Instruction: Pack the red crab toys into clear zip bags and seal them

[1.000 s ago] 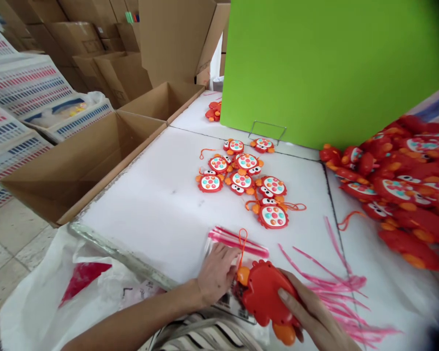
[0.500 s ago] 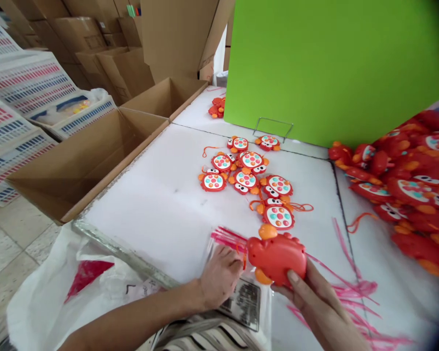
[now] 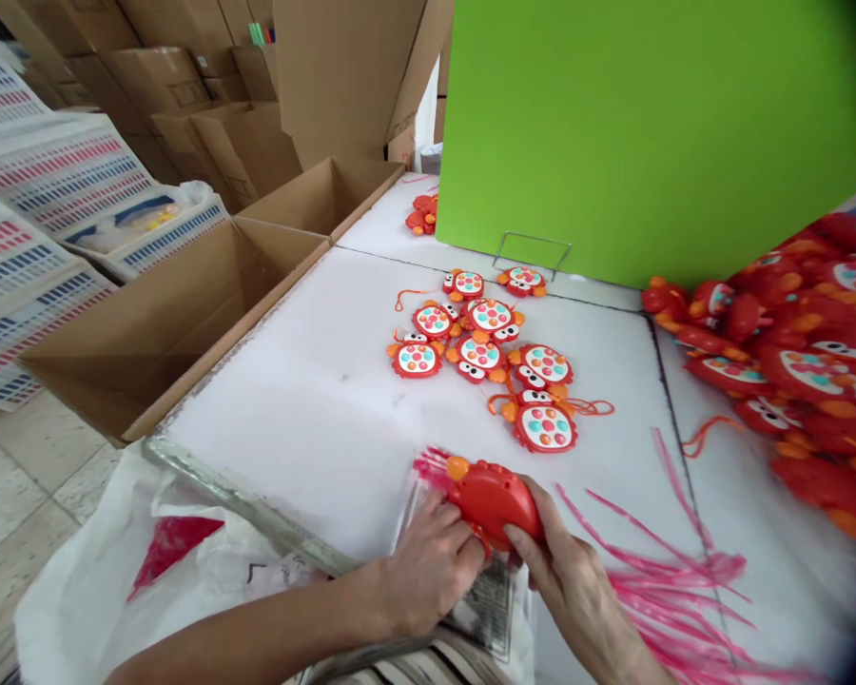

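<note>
My right hand (image 3: 567,561) grips a red crab-shaped toy (image 3: 496,497), its plain back upward and an orange claw at the upper left. Beside the toy's lower left side is my left hand (image 3: 435,566), fingers curled; whatever they pinch is hidden. A bit of orange cord shows by its fingertips. Both hands are over a stack of clear zip bags (image 3: 408,504) with pink top strips and a dark printed panel (image 3: 486,604). Beyond them, several similar toys (image 3: 544,426) lie with their coloured buttons upward.
A large heap of the red toys (image 3: 813,371) fills the right side. Torn pink strips (image 3: 685,580) lie on the white tabletop (image 3: 292,381). An open carton (image 3: 178,314) adjoins the left edge, and a green panel (image 3: 613,133) stands at the back with a wire stand (image 3: 535,249).
My right hand has brought the toy left and slightly down, tilting it, close against my left hand. My left hand has shifted slightly down and right.
</note>
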Demonstrator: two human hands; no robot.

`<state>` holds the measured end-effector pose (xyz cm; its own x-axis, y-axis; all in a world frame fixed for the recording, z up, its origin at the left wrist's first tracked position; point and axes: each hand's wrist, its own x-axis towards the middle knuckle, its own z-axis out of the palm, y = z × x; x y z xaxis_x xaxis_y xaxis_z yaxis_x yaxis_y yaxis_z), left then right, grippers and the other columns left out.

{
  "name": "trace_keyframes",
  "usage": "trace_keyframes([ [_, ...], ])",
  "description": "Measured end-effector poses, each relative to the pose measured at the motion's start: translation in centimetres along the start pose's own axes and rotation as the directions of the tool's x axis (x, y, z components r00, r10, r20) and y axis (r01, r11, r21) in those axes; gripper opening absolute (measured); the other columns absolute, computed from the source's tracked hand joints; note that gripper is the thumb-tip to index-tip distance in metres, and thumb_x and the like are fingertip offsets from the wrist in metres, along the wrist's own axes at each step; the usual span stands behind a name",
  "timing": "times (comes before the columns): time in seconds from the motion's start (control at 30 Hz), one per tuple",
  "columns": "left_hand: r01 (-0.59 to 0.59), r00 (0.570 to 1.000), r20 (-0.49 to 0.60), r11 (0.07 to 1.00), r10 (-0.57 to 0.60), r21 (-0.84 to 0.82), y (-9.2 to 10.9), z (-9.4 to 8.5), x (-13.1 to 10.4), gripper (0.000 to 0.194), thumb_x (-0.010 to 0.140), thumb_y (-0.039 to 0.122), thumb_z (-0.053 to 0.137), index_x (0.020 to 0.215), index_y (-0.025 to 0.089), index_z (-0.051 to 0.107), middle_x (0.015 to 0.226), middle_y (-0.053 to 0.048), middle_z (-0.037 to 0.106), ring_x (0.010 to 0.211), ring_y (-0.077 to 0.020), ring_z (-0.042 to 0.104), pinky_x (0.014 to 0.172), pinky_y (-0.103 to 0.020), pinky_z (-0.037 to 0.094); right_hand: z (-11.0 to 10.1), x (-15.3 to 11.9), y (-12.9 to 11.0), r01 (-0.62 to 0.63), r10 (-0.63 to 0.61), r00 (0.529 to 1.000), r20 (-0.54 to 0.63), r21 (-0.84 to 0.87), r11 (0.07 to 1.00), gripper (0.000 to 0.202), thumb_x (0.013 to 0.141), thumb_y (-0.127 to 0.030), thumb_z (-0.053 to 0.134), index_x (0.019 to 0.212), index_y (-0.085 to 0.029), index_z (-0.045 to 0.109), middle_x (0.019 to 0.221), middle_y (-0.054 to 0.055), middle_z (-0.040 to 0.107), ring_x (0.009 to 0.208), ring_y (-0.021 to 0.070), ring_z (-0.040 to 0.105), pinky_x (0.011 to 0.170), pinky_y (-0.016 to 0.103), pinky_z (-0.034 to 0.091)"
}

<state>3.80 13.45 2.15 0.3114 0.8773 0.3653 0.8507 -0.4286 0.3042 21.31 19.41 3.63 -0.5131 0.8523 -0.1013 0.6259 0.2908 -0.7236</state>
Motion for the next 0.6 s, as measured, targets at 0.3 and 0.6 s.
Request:
trace_keyframes([
  [0.3, 0.4, 0.893, -0.039, 0.833, -0.447, -0.383, -2.3, -4.6, -0.7, 0.017, 0.092, 0.021, 0.044, 0.093, 0.015, 0.06, 0.091, -0.008, 0.064, 0.084, -0.0184, 0.056, 0.075, -0.031, 0.044, -0.4, -0.9, 0.6, -0.011, 0.011, 0.998, -0.062, 0.005, 1.0, 0.057, 0.093, -0.049, 0.034, 0.139, -0.016, 0.034, 0.057, 0.001, 0.065, 0.052, 0.0203, 0.065, 0.055, 0.026, 0.053],
  [0.6, 0.662, 0.694, 0.341, 0.376, -0.635, -0.648, -2.2, -2.7, 1.2, 0.015, 0.079, 0.015, 0.048, 0.069, 0.015, 0.059, 0.062, 0.001, 0.058, 0.059, -0.0123, 0.052, 0.055, -0.022, 0.036, -1.1, -0.9, 0.5, 0.027, -0.032, 0.998, -0.06, -0.076, 0.997, 0.049, 0.095, -0.041, 0.034, 0.14, -0.022, 0.035, 0.093, 0.005, 0.073, 0.066, 0.0189, 0.07, 0.061, 0.025, 0.055],
])
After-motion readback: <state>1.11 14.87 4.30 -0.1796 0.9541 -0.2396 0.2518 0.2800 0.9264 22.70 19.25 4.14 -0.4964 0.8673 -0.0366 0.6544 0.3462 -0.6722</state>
